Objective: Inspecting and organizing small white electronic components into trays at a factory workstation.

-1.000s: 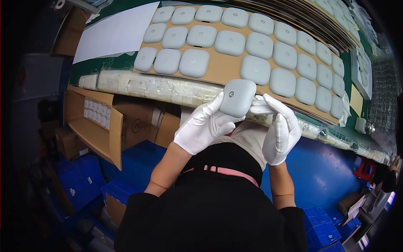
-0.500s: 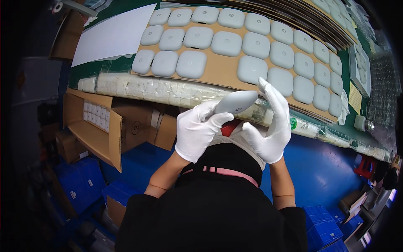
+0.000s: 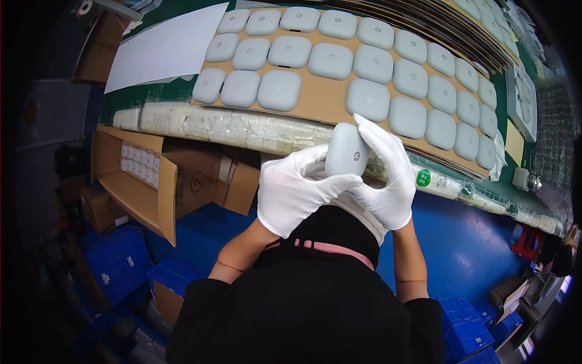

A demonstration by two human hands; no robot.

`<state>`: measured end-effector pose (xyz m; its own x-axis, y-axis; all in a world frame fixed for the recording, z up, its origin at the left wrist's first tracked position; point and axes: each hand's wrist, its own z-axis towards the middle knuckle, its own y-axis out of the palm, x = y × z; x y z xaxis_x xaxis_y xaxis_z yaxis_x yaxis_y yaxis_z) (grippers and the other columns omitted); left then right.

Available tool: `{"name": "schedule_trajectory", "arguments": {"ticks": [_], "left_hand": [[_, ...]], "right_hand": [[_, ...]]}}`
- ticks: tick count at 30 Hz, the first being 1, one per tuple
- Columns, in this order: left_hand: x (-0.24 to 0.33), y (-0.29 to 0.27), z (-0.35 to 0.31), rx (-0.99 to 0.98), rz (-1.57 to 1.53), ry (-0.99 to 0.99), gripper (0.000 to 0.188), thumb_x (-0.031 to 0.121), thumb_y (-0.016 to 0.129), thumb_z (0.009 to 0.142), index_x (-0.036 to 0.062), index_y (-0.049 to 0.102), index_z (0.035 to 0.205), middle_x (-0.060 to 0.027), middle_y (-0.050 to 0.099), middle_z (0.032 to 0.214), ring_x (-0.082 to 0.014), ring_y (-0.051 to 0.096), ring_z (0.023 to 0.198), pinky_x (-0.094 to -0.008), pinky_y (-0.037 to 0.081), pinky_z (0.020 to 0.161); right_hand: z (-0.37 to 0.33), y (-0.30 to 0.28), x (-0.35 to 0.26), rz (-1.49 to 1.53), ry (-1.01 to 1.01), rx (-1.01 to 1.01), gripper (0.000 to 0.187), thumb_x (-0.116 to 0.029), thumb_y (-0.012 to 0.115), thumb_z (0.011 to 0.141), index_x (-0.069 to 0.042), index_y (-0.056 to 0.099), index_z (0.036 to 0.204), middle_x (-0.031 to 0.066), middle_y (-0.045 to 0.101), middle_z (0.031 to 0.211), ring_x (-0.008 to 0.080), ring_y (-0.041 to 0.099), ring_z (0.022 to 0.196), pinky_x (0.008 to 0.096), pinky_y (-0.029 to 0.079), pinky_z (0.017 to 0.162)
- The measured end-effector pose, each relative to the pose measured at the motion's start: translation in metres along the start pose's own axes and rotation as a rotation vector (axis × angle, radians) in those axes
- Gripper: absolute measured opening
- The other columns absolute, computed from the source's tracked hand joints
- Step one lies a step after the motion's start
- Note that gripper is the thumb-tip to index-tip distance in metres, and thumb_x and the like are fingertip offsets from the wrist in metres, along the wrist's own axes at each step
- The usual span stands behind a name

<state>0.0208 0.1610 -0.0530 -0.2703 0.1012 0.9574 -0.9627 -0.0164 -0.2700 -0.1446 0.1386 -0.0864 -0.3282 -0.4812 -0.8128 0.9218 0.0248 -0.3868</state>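
A pale grey rounded-square plastic case (image 3: 347, 151) with a small dark logo is held tilted in front of me, off the table's near edge. My left hand (image 3: 297, 185), in a white glove, grips its left side and lower edge. Gloved in white too, my right hand (image 3: 388, 173) closes on its right side, fingers along the edge and thumb near the bottom. Beyond my hands, rows of similar grey cases (image 3: 279, 91) lie on a brown cardboard sheet (image 3: 321, 100). The front row has one bare gap on the cardboard.
A padded, plastic-wrapped edge (image 3: 230, 127) runs along the table front. To the left lies a white sheet (image 3: 163, 51); below it an opened carton (image 3: 115, 188) holds small white pieces. Stacked cardboard sheets (image 3: 442, 30) lie at the back. Blue boxes (image 3: 464, 324) stand on the floor.
The case has turned from nearly edge-on to showing its logo face. My right hand has moved in from beside it and now holds its right side; its fingers were spread before.
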Motion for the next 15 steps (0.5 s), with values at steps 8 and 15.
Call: {"name": "schedule_trajectory", "arguments": {"ticks": [8, 15], "left_hand": [[0.005, -0.008, 0.007, 0.054, -0.067, -0.287, 0.034, 0.023, 0.055, 0.098, -0.0074, 0.069, 0.093, -0.0117, 0.069, 0.077, -0.0149, 0.061, 0.062, -0.025, 0.051, 0.06], [-0.01, -0.016, 0.003, 0.006, -0.089, -0.251, 0.036, 0.026, 0.053, 0.099, -0.0059, 0.07, 0.096, -0.012, 0.073, 0.087, -0.0152, 0.064, 0.07, -0.0261, 0.052, 0.069]], "right_hand": [[0.002, -0.005, -0.006, -0.088, -0.041, -0.015, 0.074, -0.011, 0.085, 0.058, -0.006, 0.06, 0.128, 0.0108, 0.064, 0.127, 0.0249, 0.061, 0.108, 0.0364, 0.048, 0.095], [0.002, -0.011, -0.014, 0.079, 0.122, -0.034, 0.064, -0.016, 0.081, 0.067, -0.003, 0.061, 0.126, 0.0135, 0.065, 0.121, 0.0271, 0.064, 0.103, 0.0353, 0.051, 0.09]]}}
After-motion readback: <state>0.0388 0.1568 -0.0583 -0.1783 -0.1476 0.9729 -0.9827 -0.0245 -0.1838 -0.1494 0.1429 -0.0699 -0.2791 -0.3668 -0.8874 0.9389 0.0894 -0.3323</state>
